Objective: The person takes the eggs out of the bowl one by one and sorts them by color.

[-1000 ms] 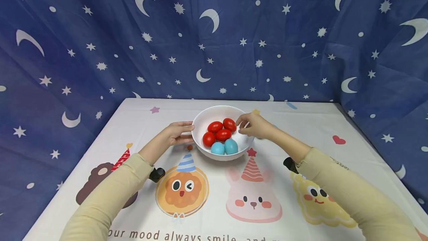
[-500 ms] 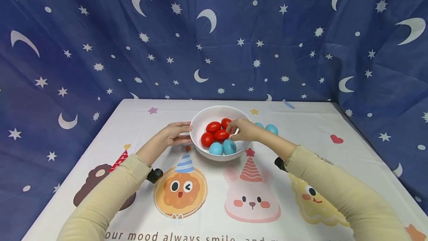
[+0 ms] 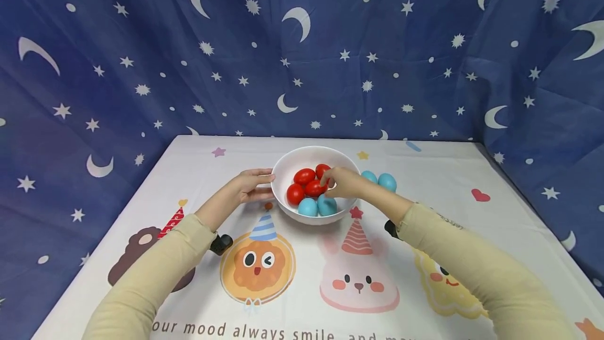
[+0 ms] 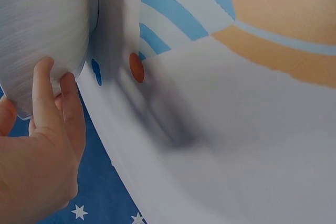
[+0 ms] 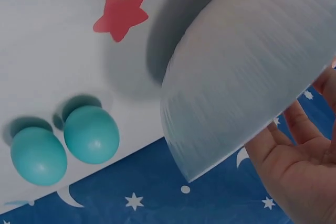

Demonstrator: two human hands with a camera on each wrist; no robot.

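A white bowl stands on the table, with several red eggs and two blue eggs inside. My left hand holds the bowl's left side. In the left wrist view, its fingers lie along the outer wall with the thumb at the rim. My right hand reaches over the right rim into the bowl. Its bent index finger and thumb are right at a red egg and the right-hand blue egg; I cannot tell whether they grip either. In the right wrist view the bowl wall hides those fingertips.
Two more blue eggs lie on the table right of the bowl, partly behind the right forearm. A white cloth with cartoon prints covers the table. Behind hangs a dark blue curtain with moons and stars.
My right hand has moved left and down, from the bowl's right side to the eggs inside. The two blue eggs on the table have come into sight. The left hand stays at the bowl.
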